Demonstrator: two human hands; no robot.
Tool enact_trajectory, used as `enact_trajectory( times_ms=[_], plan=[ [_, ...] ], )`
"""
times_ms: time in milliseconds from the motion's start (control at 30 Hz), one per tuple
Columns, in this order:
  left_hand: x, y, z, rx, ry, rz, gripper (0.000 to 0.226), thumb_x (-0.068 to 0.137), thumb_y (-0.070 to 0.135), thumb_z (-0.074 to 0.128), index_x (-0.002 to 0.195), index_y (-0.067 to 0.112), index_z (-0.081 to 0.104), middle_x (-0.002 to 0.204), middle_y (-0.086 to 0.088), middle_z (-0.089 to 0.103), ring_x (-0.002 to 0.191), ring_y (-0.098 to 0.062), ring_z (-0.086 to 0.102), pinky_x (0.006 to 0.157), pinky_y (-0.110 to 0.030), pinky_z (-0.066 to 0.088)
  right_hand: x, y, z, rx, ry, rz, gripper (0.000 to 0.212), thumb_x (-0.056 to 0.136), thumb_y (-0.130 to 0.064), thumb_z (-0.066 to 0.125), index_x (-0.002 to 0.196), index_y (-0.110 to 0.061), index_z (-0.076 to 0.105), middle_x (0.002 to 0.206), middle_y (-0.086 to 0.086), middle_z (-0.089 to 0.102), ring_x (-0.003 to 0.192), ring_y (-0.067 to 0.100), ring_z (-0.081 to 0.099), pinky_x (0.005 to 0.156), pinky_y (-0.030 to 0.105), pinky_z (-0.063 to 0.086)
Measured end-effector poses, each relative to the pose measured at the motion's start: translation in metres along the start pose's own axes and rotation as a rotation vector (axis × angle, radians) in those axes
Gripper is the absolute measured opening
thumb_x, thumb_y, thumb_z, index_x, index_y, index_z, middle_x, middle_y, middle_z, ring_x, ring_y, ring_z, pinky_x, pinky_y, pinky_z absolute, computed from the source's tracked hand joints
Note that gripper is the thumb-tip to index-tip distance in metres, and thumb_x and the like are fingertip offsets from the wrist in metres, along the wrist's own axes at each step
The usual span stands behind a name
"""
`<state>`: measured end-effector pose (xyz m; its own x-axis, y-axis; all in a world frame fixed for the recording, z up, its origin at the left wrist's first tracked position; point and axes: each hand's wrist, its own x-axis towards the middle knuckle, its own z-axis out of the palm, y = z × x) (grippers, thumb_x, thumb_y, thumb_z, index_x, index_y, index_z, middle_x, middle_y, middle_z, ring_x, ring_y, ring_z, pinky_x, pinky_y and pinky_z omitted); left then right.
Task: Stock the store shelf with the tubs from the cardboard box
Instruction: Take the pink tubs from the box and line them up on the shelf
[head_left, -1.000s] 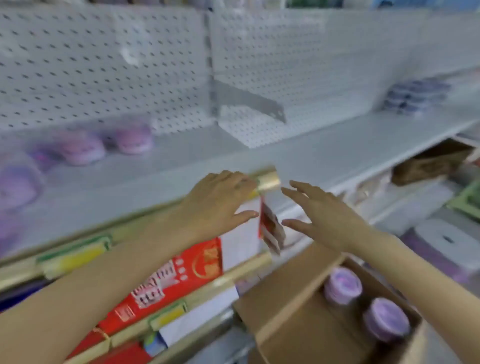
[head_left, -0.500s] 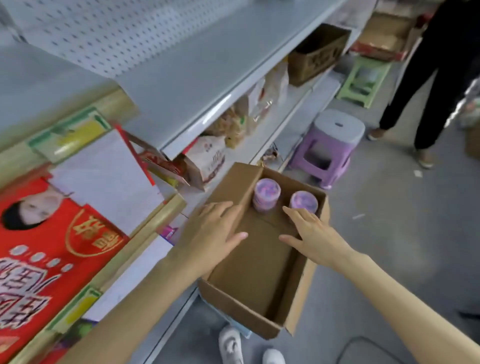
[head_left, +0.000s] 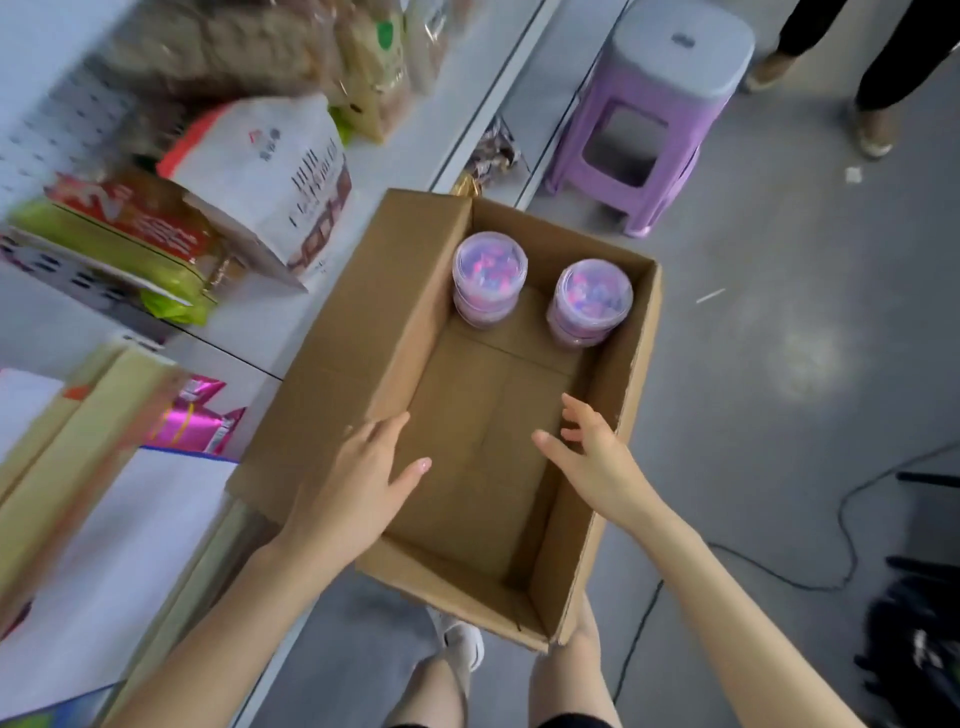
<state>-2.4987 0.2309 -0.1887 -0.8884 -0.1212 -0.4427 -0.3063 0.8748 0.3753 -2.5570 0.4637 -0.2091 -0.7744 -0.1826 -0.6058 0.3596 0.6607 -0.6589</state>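
Neither grip holds anything: left hand (head_left: 358, 483) and right hand (head_left: 597, 462) hover open, fingers spread, above the near end of the cardboard box (head_left: 332, 358). Store shelf (head_left: 260, 322), largest element at left: its lower tiers carry bagged goods such as a white packet (head_left: 265, 171); the tier to be stocked lies out of frame above. The box sits at knee height against the shelf edge, probably so that the reach from box to shelf stays short. Purple stool (head_left: 654, 98), beyond the box on the grey floor (head_left: 779, 338). Two stacks of tubs, left stack (head_left: 489, 280) and right stack (head_left: 589, 301), stand upright side by side against the far wall of the box, which is otherwise bare; the task is judged nearly complete. Compared with half a second earlier, the view has tilted further down, and both hands lie nearer the box's near end, farther from the tubs.
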Motion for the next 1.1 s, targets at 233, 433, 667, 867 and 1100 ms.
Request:
enact_trajectory(
  times_ms=[233, 433, 667, 867, 1100],
  plan=[
    [0.114, 0.011, 0.062, -0.401, -0.009, -0.29, 0.06, 0.085, 0.043, 0.058, 0.138, 0.021, 0.039, 0.127, 0.0, 0.056, 0.115, -0.016, 0.053, 0.101, -0.04, 0.04, 0.113, 0.042, 0.005, 0.772, -0.09, 0.37, 0.067, 0.088, -0.041, 0.059, 0.143, -0.015, 0.033, 0.126, -0.001, 0.056, 0.111, 0.011, 0.058, 0.096, 0.035, 0.049],
    [0.221, 0.038, 0.09, -0.758, 0.081, -0.48, 0.081, 0.08, 0.053, 0.059, 0.145, 0.017, 0.027, 0.114, 0.005, 0.063, 0.103, -0.01, 0.059, 0.095, -0.03, 0.043, 0.188, 0.056, -0.007, 1.157, 0.057, 0.451, 0.069, 0.088, -0.037, 0.06, 0.146, -0.02, 0.026, 0.12, 0.004, 0.059, 0.108, 0.015, 0.063, 0.095, 0.04, 0.05],
    [0.289, 0.068, 0.097, -1.023, 0.13, -0.542, 0.056, 0.09, 0.049, 0.049, 0.139, 0.025, 0.034, 0.105, -0.002, 0.067, 0.085, -0.011, 0.068, 0.087, -0.031, 0.052, 0.227, 0.048, -0.026, 1.154, 0.123, 0.4, 0.051, 0.091, -0.035, 0.054, 0.138, -0.023, 0.038, 0.122, 0.001, 0.063, 0.104, 0.014, 0.066, 0.097, 0.039, 0.048],
    [0.3, 0.078, 0.103, -1.142, 0.251, -0.606, 0.041, 0.094, 0.035, 0.049, 0.129, 0.015, 0.044, 0.101, -0.009, 0.07, 0.072, -0.01, 0.071, 0.061, -0.015, 0.054, 0.236, 0.043, -0.031, 1.27, 0.238, 0.481, 0.019, 0.097, -0.031, 0.046, 0.108, -0.017, 0.051, 0.108, 0.013, 0.07, 0.095, 0.021, 0.069, 0.09, 0.034, 0.05],
    [0.293, 0.085, 0.099, -1.285, 0.343, -0.614, 0.031, 0.095, 0.022, 0.051, 0.122, 0.005, 0.051, 0.088, -0.016, 0.071, 0.065, -0.016, 0.071, 0.052, -0.012, 0.049, 0.236, 0.04, -0.037, 1.233, 0.248, 0.529, 0.016, 0.098, -0.024, 0.045, 0.101, -0.014, 0.058, 0.09, 0.006, 0.075, 0.086, 0.012, 0.071, 0.075, 0.024, 0.05]
  ],
)
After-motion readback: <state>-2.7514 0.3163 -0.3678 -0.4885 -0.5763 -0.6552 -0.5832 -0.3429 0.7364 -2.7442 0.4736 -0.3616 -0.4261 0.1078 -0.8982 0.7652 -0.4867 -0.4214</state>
